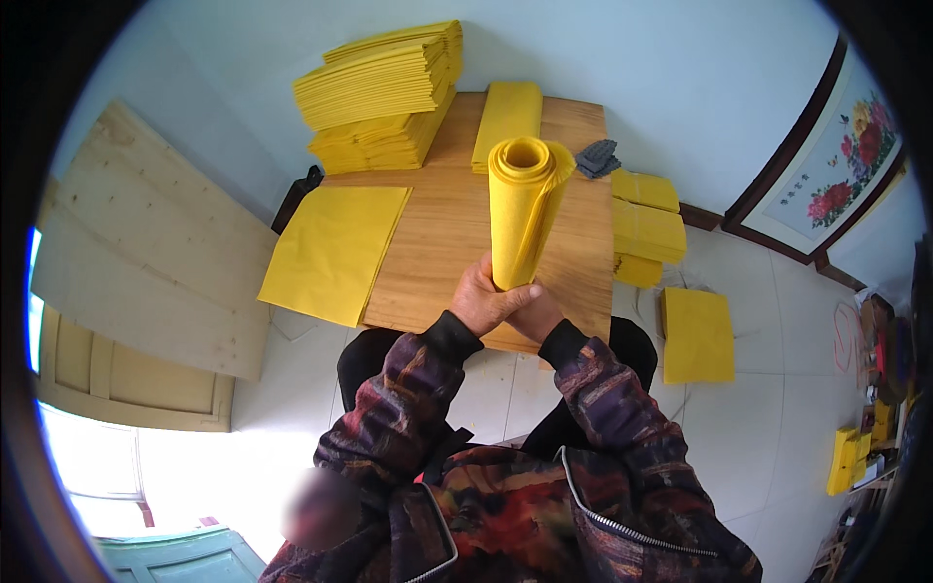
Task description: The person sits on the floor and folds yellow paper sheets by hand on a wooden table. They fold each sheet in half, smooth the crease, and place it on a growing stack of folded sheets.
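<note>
A roll of yellow paper (pixel 520 219) stands upright over the near part of the wooden table, its coiled open end facing up. My left hand (pixel 483 299) wraps around its lower end from the left. Close against it, my right hand (pixel 536 313) grips the same end from the right, its fingers mostly hidden behind the roll and the other hand. Loose outer edges of the paper flare a little at the roll's top right. Left of my hands, a flat yellow sheet (pixel 335 253) lies over the table's left edge.
Tall stacks of folded yellow paper (pixel 374 87) rise at the table's (pixel 442 233) back left, beside a folded yellow pile (pixel 508 117). A grey cloth (pixel 597 158) lies at the back right. More yellow bundles (pixel 649 228) and a yellow stack (pixel 697 335) sit right of the table.
</note>
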Available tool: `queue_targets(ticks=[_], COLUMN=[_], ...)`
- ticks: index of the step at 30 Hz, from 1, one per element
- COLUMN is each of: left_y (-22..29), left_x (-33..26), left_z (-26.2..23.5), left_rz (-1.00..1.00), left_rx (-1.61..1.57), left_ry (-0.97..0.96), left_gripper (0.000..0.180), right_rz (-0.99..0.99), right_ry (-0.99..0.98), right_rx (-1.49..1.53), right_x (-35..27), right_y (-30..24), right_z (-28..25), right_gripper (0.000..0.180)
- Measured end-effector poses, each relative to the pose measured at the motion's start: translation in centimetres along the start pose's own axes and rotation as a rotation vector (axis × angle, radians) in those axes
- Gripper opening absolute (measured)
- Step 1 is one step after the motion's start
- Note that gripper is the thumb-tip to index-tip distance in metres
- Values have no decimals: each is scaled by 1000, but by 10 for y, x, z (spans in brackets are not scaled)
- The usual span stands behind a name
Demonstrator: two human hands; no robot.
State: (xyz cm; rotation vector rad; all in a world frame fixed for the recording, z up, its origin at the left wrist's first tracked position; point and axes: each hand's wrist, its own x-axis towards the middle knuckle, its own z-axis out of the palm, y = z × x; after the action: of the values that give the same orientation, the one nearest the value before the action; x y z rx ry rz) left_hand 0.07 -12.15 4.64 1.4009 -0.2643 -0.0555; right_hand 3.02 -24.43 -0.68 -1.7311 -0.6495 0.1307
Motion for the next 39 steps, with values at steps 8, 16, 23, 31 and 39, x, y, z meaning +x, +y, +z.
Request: queue_targets(ticks=[8,16,23,31,39], left_y=[-3,41,15,-11,-26], left_x=[-4,-28,-44,-49,-52], left_z=[-11,-31,-34,-29,-29], left_rz=[-21,40,-20,-84,-173], left_rx=[-31,-477,-666,-731,-774], left_ry=[-55,-88,160,304,155], left_gripper=[36,53,40,32,40], right_rz=[97,502,306,197,269], right_ry=[62,-388,-197,-79,-197], right_rx=[74,107,-25,-7,24], right_x=[-7,-40,-65,-70,-64], right_y=[-15,-52,-57,-43,-44], right_z=[3,-8,2,-7,-30], right_gripper=[46,39,39,31,21])
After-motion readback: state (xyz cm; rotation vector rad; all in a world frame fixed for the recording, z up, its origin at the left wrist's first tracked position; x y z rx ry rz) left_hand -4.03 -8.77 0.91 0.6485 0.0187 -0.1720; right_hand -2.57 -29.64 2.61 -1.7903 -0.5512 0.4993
